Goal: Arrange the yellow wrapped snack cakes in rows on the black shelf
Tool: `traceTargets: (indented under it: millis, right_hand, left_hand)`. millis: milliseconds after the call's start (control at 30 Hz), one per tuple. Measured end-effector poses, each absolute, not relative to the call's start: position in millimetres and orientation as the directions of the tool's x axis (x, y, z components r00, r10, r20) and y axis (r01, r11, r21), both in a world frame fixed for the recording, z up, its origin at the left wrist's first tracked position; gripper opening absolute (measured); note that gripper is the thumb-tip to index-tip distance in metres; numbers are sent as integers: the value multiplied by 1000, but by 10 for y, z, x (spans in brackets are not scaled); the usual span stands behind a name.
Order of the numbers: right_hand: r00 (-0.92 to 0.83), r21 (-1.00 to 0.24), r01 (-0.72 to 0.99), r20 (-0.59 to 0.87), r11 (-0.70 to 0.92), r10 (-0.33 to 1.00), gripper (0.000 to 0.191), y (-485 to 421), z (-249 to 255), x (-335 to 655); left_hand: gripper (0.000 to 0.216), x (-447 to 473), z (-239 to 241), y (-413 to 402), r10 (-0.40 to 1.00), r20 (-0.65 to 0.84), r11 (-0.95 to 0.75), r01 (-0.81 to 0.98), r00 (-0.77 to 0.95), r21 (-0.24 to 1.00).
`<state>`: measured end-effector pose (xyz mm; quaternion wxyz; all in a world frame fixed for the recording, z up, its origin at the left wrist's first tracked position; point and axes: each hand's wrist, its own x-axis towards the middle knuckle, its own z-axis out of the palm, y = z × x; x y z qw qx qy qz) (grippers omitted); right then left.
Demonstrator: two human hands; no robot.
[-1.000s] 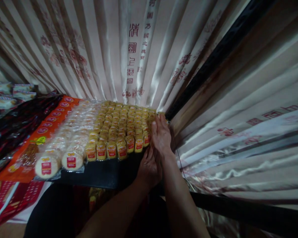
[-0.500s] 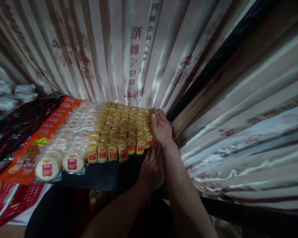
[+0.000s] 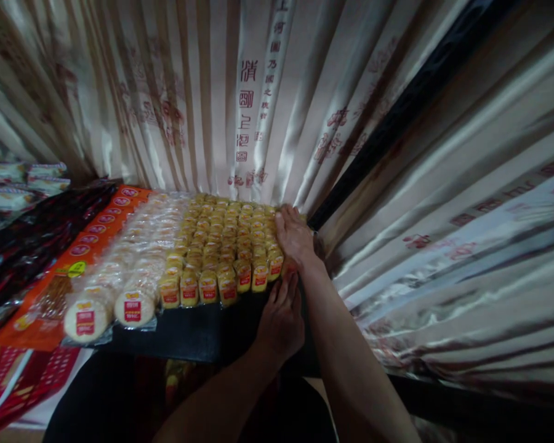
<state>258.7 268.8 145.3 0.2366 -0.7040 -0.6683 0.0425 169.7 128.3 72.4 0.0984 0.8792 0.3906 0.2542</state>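
Observation:
Rows of small yellow wrapped snack packs (image 3: 226,246) with red labels stand close together on a dark tabletop (image 3: 180,332). My right hand (image 3: 295,237) lies flat along the right side of these rows, fingers stretched toward the curtain. Lower down, my left hand (image 3: 281,320) has its fingers extended at the front right corner of the rows, near my right wrist. Neither palm shows, and I see nothing held in either hand. To the left of the yellow packs are two rows of round white crackers (image 3: 135,304) in clear wrappers.
Orange snack bags (image 3: 80,249), dark glossy packs (image 3: 28,246) and white packets (image 3: 9,197) lie farther left. A red basket (image 3: 25,381) is at the lower left. A pleated curtain (image 3: 203,92) hangs behind the goods, and a dark pole (image 3: 373,147) slants across it.
The view has shifted slightly. My hands stay at the right side of the yellow packs, with my right hand a touch farther left in view. The rows look much the same.

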Motion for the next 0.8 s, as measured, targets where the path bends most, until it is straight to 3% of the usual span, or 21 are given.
traceTargets:
  millis: [167,233,333,433,600,800]
  right_hand:
    - [92,-422,906,208,4,974,54,2750,1447,2573]
    - [109,-459,887,298,43,948,51,2701,1509,2545]
    - [288,-552,832,516,55,807,51,2456,1617,2489]
    - [455,-650,759,575,42,680,46,2039,1554,2443]
    - [528,-688,724,508,-48,681,34,1457,1160,2419]
    - [449,-689,724,428,-39,785,36,1443,1063,2402]
  left_hand:
    - [59,1687,745,1272,731,377,-682,626,569,378]
    - [57,1680,750,1268,734,380,-679,625,563,386]
    - [55,1675,744,1267,729,394,-684,614,560,393]
    - [55,1678,741,1276,725,410,-689,600,554,406]
    - [63,1685,763,1307,743,360,-670,624,565,403]
    - [61,1683,731,1318,748,310,-663,657,587,359]
